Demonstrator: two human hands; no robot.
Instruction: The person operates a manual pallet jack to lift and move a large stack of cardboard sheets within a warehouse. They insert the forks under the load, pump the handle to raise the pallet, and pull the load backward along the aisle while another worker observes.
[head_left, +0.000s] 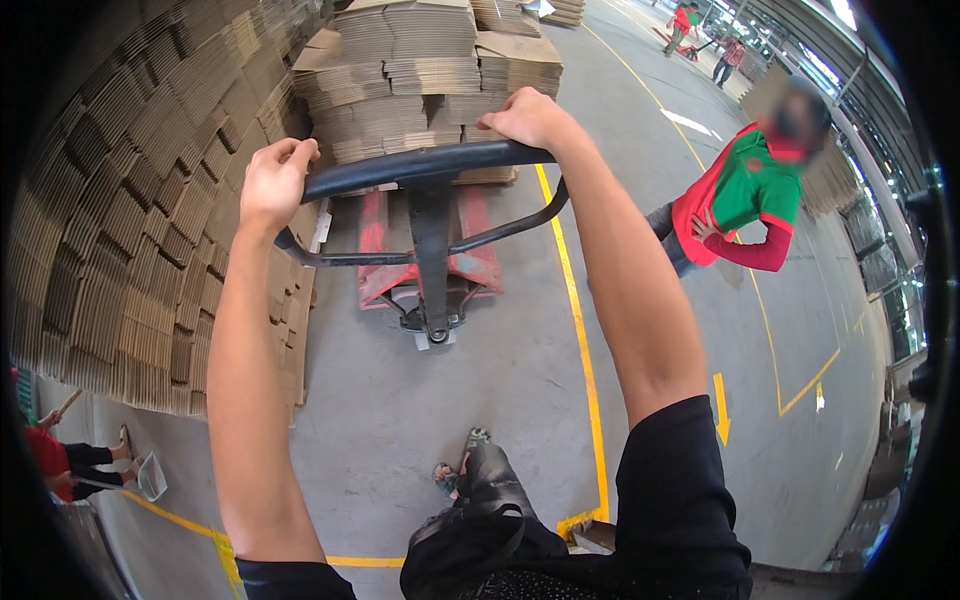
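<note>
My left hand [272,187] is closed round the left end of a black pallet jack handle [415,165]. Over the bar's right end my right hand [532,120] is curled, its fingertips partly hidden. A curved black loop hangs below the bar, joined to the central shaft. Beyond it sits the red pallet jack [474,270], its small base and wheel area near the floor. Stacked flat cardboard [430,75] rests in a tall load just past the handle, over the jack's far end.
A high wall of stacked flattened cardboard [150,230] runs close along the left. At right stands a person in a green and red shirt [745,195]. Yellow lines [580,340] mark the grey floor. Another person with a dustpan [152,477] is at lower left; two more are far off.
</note>
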